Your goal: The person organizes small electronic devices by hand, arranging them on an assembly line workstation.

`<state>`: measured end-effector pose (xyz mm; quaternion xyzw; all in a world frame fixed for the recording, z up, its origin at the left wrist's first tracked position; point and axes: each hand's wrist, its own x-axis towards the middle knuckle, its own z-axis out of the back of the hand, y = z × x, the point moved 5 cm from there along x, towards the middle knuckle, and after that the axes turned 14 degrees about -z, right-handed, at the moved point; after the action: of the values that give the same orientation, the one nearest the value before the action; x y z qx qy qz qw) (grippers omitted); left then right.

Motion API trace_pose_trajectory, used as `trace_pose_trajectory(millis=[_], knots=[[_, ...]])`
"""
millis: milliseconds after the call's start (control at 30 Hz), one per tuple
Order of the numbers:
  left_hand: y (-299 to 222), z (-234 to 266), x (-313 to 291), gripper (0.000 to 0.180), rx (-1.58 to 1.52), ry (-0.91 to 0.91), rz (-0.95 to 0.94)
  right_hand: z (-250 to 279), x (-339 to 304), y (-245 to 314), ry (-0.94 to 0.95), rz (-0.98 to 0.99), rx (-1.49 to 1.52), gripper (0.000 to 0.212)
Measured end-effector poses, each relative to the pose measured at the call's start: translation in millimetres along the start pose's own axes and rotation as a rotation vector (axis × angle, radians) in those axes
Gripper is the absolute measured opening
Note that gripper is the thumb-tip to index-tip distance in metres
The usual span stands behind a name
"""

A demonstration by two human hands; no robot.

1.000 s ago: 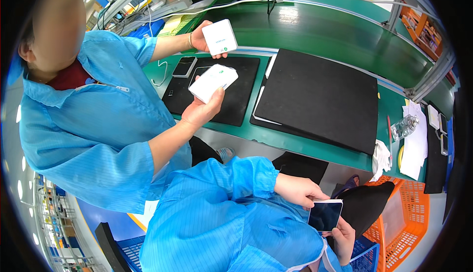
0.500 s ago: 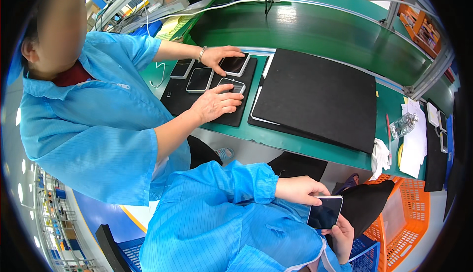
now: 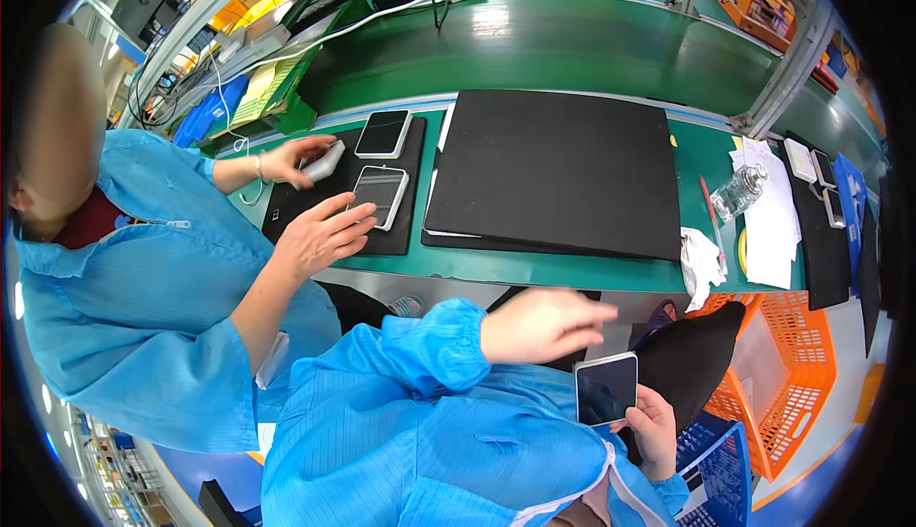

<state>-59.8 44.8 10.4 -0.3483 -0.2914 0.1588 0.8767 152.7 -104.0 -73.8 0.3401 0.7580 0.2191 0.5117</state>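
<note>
Low in front of me, my right hand (image 3: pixel 654 422) grips the edge of a flat, white-rimmed device with a dark screen (image 3: pixel 607 391). My left hand (image 3: pixel 544 327) hovers just above and left of it, apart from it, fingers stretched out and a little blurred. Across to the left, a co-worker's hand (image 3: pixel 292 161) holds a similar white device (image 3: pixel 324 162), tilted up off a black mat (image 3: pixel 386 242). That person's other hand (image 3: pixel 324 234) is spread beside another such device (image 3: pixel 380 193). One more device (image 3: pixel 384 134) lies farther back on the mat.
A large black board (image 3: pixel 553 174) covers the middle of the green table (image 3: pixel 534 268). To its right are a white cloth (image 3: pixel 701 262), a glass bottle (image 3: pixel 739 191), papers (image 3: pixel 771 231) and several devices on a black mat (image 3: pixel 826 260). An orange basket (image 3: pixel 806 365) and a blue basket (image 3: pixel 730 475) stand below.
My left hand has let go of the device and moved up and away; my right hand keeps hold. The co-worker has lifted a device off the mat. The view has swung right.
</note>
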Motion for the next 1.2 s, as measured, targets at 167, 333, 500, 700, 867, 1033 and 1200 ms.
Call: trace_pose_trajectory(millis=[167, 333, 500, 700, 867, 1033, 1200], knots=[[13, 57, 26, 0.052, 0.811, -0.033, -0.066, 15, 11, -18, 0.006, 0.003, 0.129, 0.045], [35, 64, 20, 0.05, 0.853, 0.091, 0.033, 21, 15, -25, 0.063, 0.003, 0.212, 0.042], [19, 80, 31, 0.04, 0.956, 0.023, -0.154, 26, 17, -27, 0.091, 0.036, 0.291, 0.04], [-14, 178, 38, 0.022, 1.225, -0.437, -0.315, 26, 28, -28, 0.185, 0.005, 0.306, 0.036], [-19, 210, 44, 0.019, 1.316, -0.594, -0.268, 28, 25, -31, 0.183, 0.008, 0.341, 0.037], [-30, 220, 34, 0.018, 1.461, -0.68, -0.273, 27, 24, -33, 0.168, 0.003, 0.354, 0.037], [-62, 217, 25, 0.018, 1.531, -0.683, -0.292, 32, 28, -35, 0.191, -0.011, 0.368, 0.036]])
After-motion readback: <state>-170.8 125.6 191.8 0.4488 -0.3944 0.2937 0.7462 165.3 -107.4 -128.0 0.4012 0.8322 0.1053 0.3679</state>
